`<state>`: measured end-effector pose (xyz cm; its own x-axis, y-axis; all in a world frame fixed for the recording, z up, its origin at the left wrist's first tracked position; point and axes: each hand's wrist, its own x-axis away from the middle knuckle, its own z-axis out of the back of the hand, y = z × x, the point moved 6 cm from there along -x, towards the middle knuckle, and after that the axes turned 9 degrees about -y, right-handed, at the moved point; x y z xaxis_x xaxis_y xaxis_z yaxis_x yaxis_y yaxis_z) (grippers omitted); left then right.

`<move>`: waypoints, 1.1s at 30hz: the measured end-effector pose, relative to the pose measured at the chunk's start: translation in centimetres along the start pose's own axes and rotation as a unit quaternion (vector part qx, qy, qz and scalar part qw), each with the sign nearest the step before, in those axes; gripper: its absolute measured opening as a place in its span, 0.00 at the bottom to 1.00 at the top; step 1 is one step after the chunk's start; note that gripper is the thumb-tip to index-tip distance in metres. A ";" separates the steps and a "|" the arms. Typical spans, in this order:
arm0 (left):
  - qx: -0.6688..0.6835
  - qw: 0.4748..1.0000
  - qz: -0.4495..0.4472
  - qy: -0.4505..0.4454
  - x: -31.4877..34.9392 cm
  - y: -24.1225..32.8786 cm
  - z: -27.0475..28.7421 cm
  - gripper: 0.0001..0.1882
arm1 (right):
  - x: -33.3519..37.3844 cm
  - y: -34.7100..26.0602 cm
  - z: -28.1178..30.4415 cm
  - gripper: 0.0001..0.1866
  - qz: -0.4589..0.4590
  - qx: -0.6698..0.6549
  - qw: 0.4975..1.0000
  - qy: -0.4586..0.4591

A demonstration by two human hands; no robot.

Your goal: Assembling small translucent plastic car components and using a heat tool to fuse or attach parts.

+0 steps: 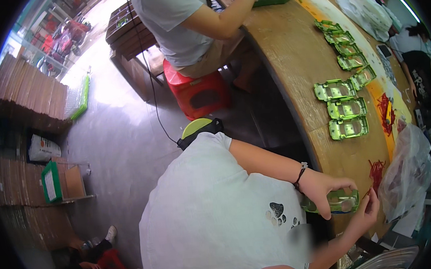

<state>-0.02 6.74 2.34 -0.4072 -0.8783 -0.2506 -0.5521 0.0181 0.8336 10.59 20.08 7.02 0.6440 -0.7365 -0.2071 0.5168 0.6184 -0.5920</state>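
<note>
A translucent green toy car body [344, 201] is gripped in my left hand [324, 189] at the table's near edge, thumb and fingers around its sides. My right hand [365, 214] is close by at the car's right end, its thumb and fingertips pinched together on what looks like a thin red wire. A small pile of red wires [376, 172] lies just beyond my hands. Farther along the table, several similar green car bodies [348, 128] stand in a curved row. Part of the held car is hidden by my left hand.
A clear plastic bag [408, 171] lies right of my hands. More red wires [386, 115] lie beside the car row. On a red stool [197, 93], a co-worker [183, 32] works at the same wooden table [290, 64]. Stacked cardboard [27, 90] lines the left.
</note>
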 end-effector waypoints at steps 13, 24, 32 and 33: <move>-0.530 0.845 -0.057 0.026 -1.7 2.5 -0.8 0.40 | 7.0 -0.9 1.9 0.13 0.086 -0.150 0.985 0.013; -0.606 0.795 -0.028 0.015 -2.0 1.8 -1.3 0.36 | 8.0 -1.0 2.4 0.15 0.134 -0.035 0.990 -0.034; -0.507 0.862 -0.013 0.002 -2.7 1.1 -2.2 0.38 | 10.4 1.7 1.7 0.15 0.077 -0.224 0.969 -0.073; -0.456 0.890 0.022 -0.009 -3.0 0.7 -2.4 0.39 | 10.9 3.7 1.2 0.17 0.031 -0.356 0.931 -0.067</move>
<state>2.54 8.25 4.81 -0.4296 -0.8787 -0.2083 0.2815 -0.3495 0.8937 20.22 14.66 3.46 0.7499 -0.6345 -0.1874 0.0013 0.2847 -0.9586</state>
